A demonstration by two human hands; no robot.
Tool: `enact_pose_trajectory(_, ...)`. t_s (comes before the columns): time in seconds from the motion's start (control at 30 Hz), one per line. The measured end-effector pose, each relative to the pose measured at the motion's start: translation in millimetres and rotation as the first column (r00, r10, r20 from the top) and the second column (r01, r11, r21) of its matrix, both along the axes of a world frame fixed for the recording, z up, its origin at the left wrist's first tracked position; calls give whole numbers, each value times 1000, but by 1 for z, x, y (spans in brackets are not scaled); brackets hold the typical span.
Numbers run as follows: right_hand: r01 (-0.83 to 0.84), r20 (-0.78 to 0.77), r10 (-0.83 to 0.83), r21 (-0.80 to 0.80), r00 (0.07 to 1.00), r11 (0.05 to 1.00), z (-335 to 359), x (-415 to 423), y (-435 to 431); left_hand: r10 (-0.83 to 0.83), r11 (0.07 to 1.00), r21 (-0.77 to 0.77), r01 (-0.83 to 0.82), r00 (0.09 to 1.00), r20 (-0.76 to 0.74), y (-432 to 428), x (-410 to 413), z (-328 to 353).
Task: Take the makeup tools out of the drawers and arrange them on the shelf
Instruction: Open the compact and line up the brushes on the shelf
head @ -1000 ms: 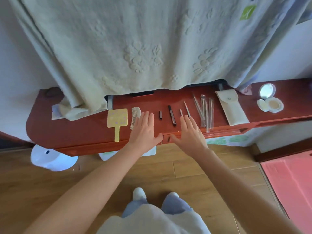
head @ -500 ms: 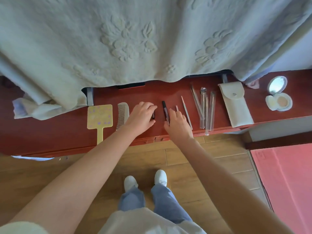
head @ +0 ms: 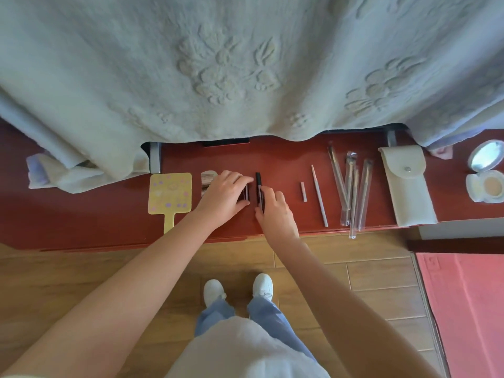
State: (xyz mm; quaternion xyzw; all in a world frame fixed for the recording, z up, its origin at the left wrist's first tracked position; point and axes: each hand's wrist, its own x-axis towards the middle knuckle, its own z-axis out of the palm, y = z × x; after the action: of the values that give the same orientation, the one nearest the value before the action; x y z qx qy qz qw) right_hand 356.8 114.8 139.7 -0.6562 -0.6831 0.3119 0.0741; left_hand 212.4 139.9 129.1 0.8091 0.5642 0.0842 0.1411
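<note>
On the red wooden shelf point(head: 278, 156) makeup tools lie in a row. My left hand point(head: 222, 195) is closed around a short dark tube point(head: 245, 192). Beside it my right hand point(head: 275, 211) pinches a long black pencil point(head: 258, 181) that lies on the shelf. To the left lie a yellow hand mirror point(head: 169, 193) and a pale comb point(head: 206, 181), partly hidden by my left hand. To the right lie a small cap point(head: 303, 191), a thin pink pencil point(head: 319, 195), several wrapped brushes point(head: 351, 192), a white pouch point(head: 407, 186) and an open compact point(head: 486, 171).
A large pale embossed cloth point(head: 231, 66) hangs over the back of the shelf and covers its left end. Wooden floor point(head: 376, 285) lies below, with a pink mat point(head: 469, 304) at the right. My feet in white shoes stand close to the shelf front.
The camera has moved closer over the shelf. Both hands went from the shelf's front edge up onto the top, the left closing on the short tube and the right on the black pencil.
</note>
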Motion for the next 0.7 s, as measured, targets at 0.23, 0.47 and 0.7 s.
enact_pose_trajectory(0.23,-20,-43,20,9,999,1000,-1,-20,-1,37,999,-10,-37,999,-13,-8,-20,1)
enact_pose_trajectory(0.47,-5,-78,6,20,997,1000,2,-17,-1,31,1000,-3,-31,999,-24,-10,-21,1)
enact_pose_trajectory(0.7,232,-65,-227,93,972,968,19,45,3,9,981,190,-28,995,100,-2,16,14)
